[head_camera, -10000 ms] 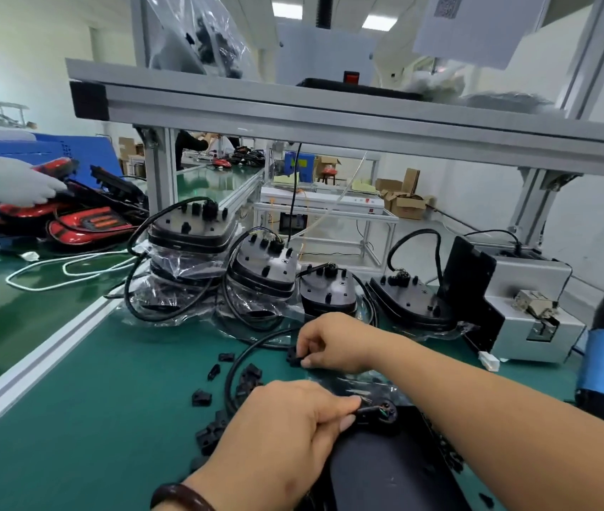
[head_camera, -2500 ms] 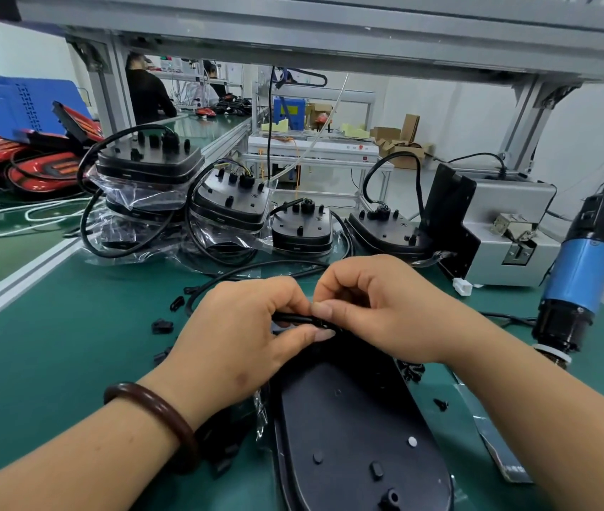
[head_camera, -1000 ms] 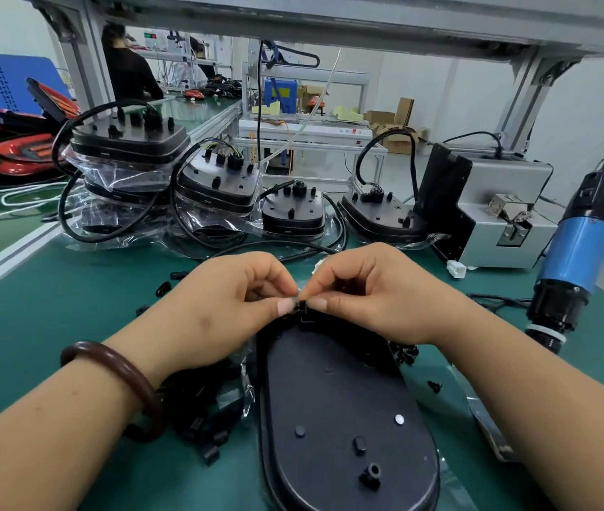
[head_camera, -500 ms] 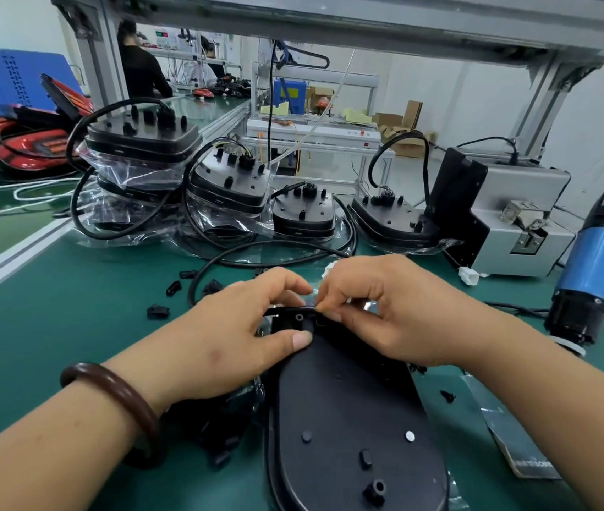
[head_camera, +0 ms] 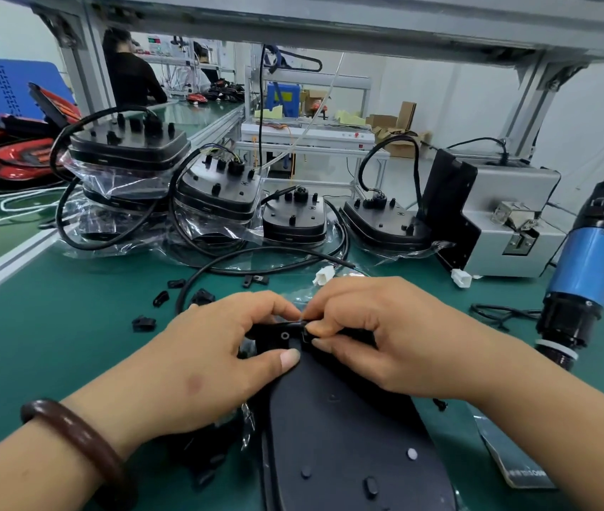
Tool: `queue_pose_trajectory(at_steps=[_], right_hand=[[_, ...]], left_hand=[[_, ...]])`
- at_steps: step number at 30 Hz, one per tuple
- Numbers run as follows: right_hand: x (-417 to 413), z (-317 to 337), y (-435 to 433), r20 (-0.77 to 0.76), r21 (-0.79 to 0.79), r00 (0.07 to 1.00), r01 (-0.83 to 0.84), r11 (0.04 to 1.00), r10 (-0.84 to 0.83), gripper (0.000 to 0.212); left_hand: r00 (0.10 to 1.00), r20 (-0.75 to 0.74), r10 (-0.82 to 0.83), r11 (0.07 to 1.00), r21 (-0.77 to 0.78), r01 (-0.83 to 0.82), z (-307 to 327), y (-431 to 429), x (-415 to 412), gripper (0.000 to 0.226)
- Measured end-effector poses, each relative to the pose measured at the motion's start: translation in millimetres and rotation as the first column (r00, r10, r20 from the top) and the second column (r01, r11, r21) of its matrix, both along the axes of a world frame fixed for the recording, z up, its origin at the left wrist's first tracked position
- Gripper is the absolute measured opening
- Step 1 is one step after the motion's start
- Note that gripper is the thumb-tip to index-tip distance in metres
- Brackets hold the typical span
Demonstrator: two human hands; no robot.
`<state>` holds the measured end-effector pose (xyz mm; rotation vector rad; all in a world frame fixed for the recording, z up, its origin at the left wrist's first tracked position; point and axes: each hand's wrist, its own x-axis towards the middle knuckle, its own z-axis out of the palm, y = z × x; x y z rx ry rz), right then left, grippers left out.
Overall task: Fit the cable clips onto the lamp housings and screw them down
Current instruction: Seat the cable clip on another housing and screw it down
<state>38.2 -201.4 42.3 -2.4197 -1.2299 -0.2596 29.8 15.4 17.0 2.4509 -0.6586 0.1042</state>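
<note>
Left hand grips the far end of the lamp housing, thumb flat on its black back, index finger curled over the top edge. Right hand pinches a small black cable clip between thumb and index finger. The clip sits on the housing's far end, just beside a round screw boss. Fingertips of both hands nearly meet there. The housing lies back-up on the green mat, long axis pointing away from the camera. A brown bracelet is on the left wrist.

Loose clips are scattered on the mat, left of the hands. A black cable loops behind them, with a white connector just past the right hand. Stacked housings in clear bags stand in a row at the back. A silver screw feeder is at right, and a blue electric screwdriver hangs beside it. Red lenses are far left.

A plastic bag strip at lower right carries printed text, too blurred to read. No other writing is legible.
</note>
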Motion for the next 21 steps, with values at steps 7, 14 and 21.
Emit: queue_pose_trajectory(at_steps=[7,14,21], right_hand=[[0,-10,-4,0.043,0.073,0.999,0.008,0.997,-0.011,0.013],[2,-13,-7,0.039,0.090,0.999,0.001,0.996,-0.005,0.010],[-2,-15,-4,0.077,0.069,0.996,0.031,0.997,-0.037,0.017]], left_hand=[[0.992,0.127,0.023,0.993,-0.116,-0.008,4,-18,-4,0.029],[0.995,0.098,-0.010,0.989,-0.146,0.024,5,-14,7,0.021],[0.977,-0.037,-0.208,0.978,0.009,0.208,19,-11,26,0.032]])
